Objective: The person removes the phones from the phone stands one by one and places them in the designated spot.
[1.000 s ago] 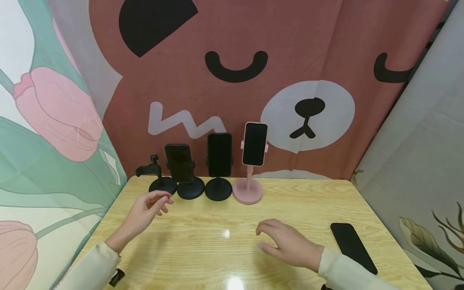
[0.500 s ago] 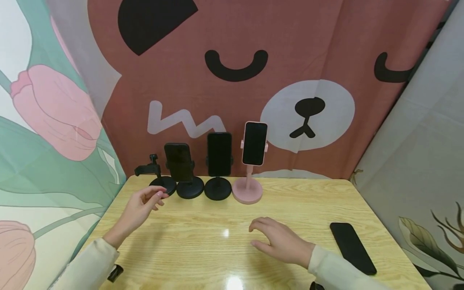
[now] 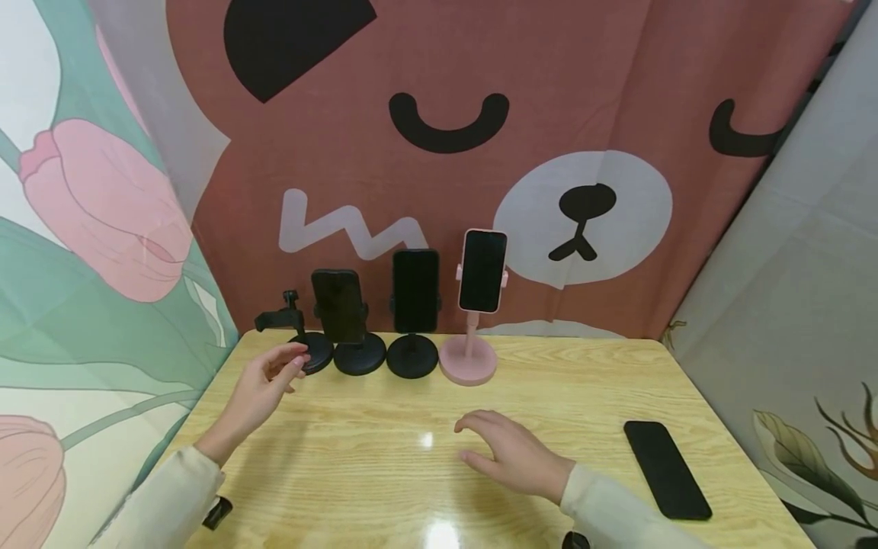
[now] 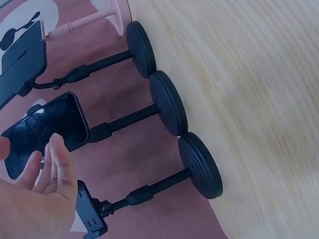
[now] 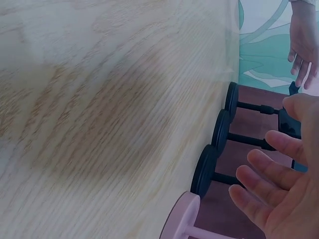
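Note:
Above the table's left side my left hand (image 3: 257, 389) hovers with loosely bent fingers and nothing in them. It overlaps the base of the leftmost black phone stand (image 3: 280, 319), whose clamp bears no phone; that stand's clamp (image 4: 92, 211) shows beside the hand in the left wrist view. To its right, two black stands hold dark-screened phones, a shorter phone (image 3: 339, 306) and a taller phone (image 3: 415, 291). A pink stand (image 3: 469, 360) carries a pink-edged phone (image 3: 483, 271). My right hand (image 3: 514, 456), fingers relaxed and holding nothing, is over the middle of the table.
A black phone (image 3: 668, 470) lies flat on the wooden table (image 3: 384, 457) at the right. Behind the row of stands hangs a brown bear-print cloth (image 3: 329, 168). Printed curtains flank the table, a floral curtain (image 3: 103, 305) on the left and a grey one (image 3: 809, 305) on the right.
My left hand has drifted left and slightly away from me, toward the leftmost stand. The right hand has slid left over the table. Stands and phones have stayed put.

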Available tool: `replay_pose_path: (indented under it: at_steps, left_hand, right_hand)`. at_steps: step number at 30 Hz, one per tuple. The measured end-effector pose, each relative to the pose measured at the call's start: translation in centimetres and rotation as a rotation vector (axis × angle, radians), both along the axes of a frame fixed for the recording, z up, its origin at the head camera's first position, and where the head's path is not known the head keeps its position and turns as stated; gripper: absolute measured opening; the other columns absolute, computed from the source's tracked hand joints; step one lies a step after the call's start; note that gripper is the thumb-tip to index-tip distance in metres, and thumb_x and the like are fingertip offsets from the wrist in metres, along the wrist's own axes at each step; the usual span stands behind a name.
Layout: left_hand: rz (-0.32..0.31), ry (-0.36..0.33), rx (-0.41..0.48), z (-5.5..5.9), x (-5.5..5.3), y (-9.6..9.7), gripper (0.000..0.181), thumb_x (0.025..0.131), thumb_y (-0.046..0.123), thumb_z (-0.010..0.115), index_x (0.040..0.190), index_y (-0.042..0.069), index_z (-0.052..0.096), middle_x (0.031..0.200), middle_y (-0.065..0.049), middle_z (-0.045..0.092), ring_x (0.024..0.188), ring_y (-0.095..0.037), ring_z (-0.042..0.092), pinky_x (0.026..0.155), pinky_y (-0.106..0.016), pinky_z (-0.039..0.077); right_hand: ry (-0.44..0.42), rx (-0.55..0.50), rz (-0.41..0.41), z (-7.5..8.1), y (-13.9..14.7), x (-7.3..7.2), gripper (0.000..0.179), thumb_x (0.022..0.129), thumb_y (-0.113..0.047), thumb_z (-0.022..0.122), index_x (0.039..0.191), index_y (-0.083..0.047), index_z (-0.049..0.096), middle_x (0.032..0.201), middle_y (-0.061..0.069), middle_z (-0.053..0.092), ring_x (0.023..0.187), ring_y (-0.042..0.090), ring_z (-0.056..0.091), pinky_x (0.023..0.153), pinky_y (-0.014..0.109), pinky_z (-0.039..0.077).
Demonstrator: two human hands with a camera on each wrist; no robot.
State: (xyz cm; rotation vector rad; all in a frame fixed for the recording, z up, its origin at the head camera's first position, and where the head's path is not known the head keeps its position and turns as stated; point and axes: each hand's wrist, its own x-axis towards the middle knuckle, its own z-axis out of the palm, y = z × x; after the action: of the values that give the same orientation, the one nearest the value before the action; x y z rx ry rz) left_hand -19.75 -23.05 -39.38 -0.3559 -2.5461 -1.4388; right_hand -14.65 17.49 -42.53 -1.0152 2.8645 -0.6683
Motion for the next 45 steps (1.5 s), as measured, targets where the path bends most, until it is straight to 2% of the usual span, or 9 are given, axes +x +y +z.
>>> replay_pose_path:
  at_steps: [11, 19, 24, 29, 32, 39, 45]
  left_hand:
    - [0.02, -0.004, -0.007, 0.6, -1.2, 0.1, 0.042, 0.108, 0.027, 0.05, 0.139, -0.001, 0.056, 0.13, -0.026, 0.066, 0.086, 0.011, 0.061, 0.071, -0.028, 0.059]
    - [0.034, 0.004, 0.0, 0.9, -2.2, 0.0, 0.043, 0.108, 0.027, 0.05, 0.139, -0.001, 0.055, 0.129, -0.026, 0.065, 0.085, 0.007, 0.063, 0.069, -0.022, 0.057]
    - [0.033, 0.0, 0.001, 1.5, -2.5, 0.2, 0.043, 0.108, 0.029, 0.05, 0.14, 0.0, 0.055, 0.13, -0.026, 0.065, 0.086, 0.005, 0.065, 0.069, -0.022, 0.058]
    - [0.035, 0.018, 0.01, 1.8, -3.0, 0.4, 0.042, 0.108, 0.027, 0.05, 0.138, -0.003, 0.055, 0.128, -0.028, 0.066, 0.085, 0.004, 0.066, 0.068, -0.025, 0.059]
    - [0.037, 0.013, 0.008, 1.8, -3.4, 0.5, 0.043, 0.108, 0.027, 0.05, 0.138, -0.003, 0.054, 0.128, -0.027, 0.066, 0.082, 0.009, 0.063, 0.069, -0.027, 0.06]
    - [0.016, -0.004, 0.044, 2.3, -3.7, 1.0, 0.044, 0.108, 0.025, 0.05, 0.141, -0.004, 0.052, 0.131, -0.028, 0.064, 0.083, 0.007, 0.065, 0.069, -0.025, 0.059]
    - [0.035, -0.037, 0.042, 2.4, -3.9, 1.3, 0.045, 0.108, 0.026, 0.049, 0.142, -0.003, 0.051, 0.133, -0.027, 0.064, 0.082, 0.006, 0.066, 0.068, -0.022, 0.058]
  right_hand:
    - [0.029, 0.01, 0.031, 0.8, -2.1, -1.0, 0.033, 0.101, -0.03, 0.062, 0.13, -0.015, 0.062, 0.132, -0.001, 0.065, 0.126, 0.017, 0.06, 0.106, 0.042, 0.051]
    - [0.029, -0.016, 0.046, 1.8, -3.8, -2.1, 0.044, 0.102, -0.032, 0.061, 0.141, -0.012, 0.056, 0.14, 0.001, 0.062, 0.131, 0.018, 0.057, 0.109, 0.042, 0.049]
    - [0.022, -0.032, 0.039, 2.4, -5.3, -2.9, 0.044, 0.102, -0.031, 0.061, 0.142, -0.012, 0.055, 0.141, 0.002, 0.061, 0.133, 0.018, 0.057, 0.11, 0.041, 0.048]
    - [0.013, -0.065, 0.026, 3.2, -6.7, -3.7, 0.043, 0.103, -0.03, 0.06, 0.142, -0.012, 0.054, 0.141, 0.004, 0.061, 0.13, 0.018, 0.059, 0.109, 0.041, 0.049]
    - [-0.037, -0.139, 0.013, 3.6, -7.4, -4.3, 0.042, 0.103, -0.028, 0.059, 0.141, -0.01, 0.053, 0.139, 0.007, 0.061, 0.127, 0.022, 0.06, 0.108, 0.042, 0.049]
    - [-0.302, -0.41, -0.04, 4.5, -9.0, -5.8, 0.041, 0.104, -0.022, 0.056, 0.143, -0.008, 0.05, 0.14, 0.014, 0.057, 0.127, 0.03, 0.057, 0.11, 0.053, 0.046]
    - [-0.373, -0.448, -0.086, 4.9, -10.6, -7.0, 0.048, 0.106, -0.027, 0.053, 0.149, -0.005, 0.047, 0.15, 0.016, 0.052, 0.135, 0.033, 0.053, 0.113, 0.047, 0.046]
